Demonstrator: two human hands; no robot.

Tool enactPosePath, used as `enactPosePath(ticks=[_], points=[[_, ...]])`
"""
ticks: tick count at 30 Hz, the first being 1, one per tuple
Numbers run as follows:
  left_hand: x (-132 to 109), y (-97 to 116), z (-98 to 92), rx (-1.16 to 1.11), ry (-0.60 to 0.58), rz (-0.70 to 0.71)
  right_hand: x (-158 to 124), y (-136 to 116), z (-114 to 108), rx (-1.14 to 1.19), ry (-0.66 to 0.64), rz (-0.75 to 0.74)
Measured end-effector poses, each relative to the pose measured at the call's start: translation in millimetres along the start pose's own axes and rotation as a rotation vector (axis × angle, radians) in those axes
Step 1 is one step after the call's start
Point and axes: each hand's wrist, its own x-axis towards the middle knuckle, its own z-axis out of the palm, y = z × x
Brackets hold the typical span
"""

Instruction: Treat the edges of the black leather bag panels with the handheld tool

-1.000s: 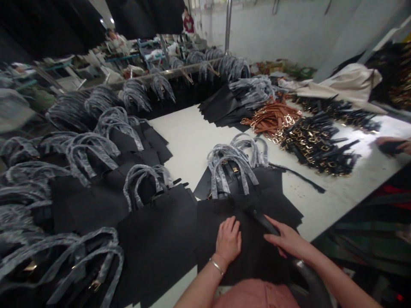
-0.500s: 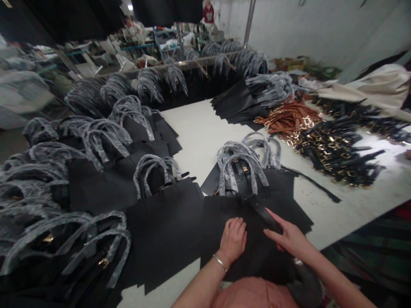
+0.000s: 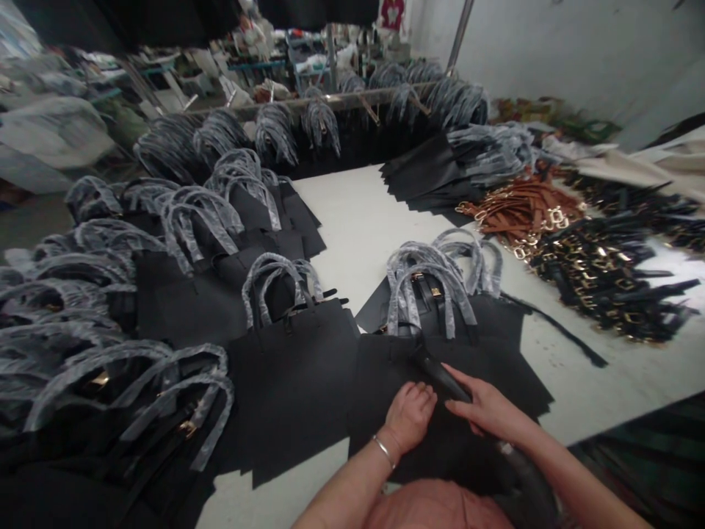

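Note:
My left hand point(image 3: 410, 417), wearing a silver bangle, rests with curled fingers on a black leather tote bag point(image 3: 396, 382) lying flat on the table. My right hand point(image 3: 485, 411) lies just to its right, fingers extended, touching a black strap point(image 3: 443, 378) that crosses the bag. The bag's handles point(image 3: 424, 290) are wrapped in grey plastic film. Another black tote point(image 3: 291, 382) lies close to its left. The strap's lower end is hidden behind my right forearm.
Piled black totes point(image 3: 187, 301) fill the left side of the white table point(image 3: 352, 220). Tan straps point(image 3: 521, 209) and black straps with gold buckles point(image 3: 598, 283) lie heaped at right. More film-wrapped bags point(image 3: 319, 125) hang from a rail at the back.
The whole scene has slid to the right as my view turned left. My left hand has gone from flat to curled, and my right hand has shifted slightly along the strap.

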Motion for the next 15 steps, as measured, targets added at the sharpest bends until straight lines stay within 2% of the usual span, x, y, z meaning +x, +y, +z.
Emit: enactPosePath(ticks=[4, 10, 15], points=[[0.9, -1.3, -0.5, -0.082, -0.063, 0.095, -4.0, -13.1, 3.8, -0.103, -0.107, 0.021], [2.2, -1.9, 5.1, -0.093, -0.112, 0.026, 27.0, -39.4, 21.2, -0.198, -0.098, -0.017], [-1.5, -3.9, 14.6, -0.121, -0.147, -0.002, 21.8, -39.0, 19.3, -0.211, -0.175, -0.007]])
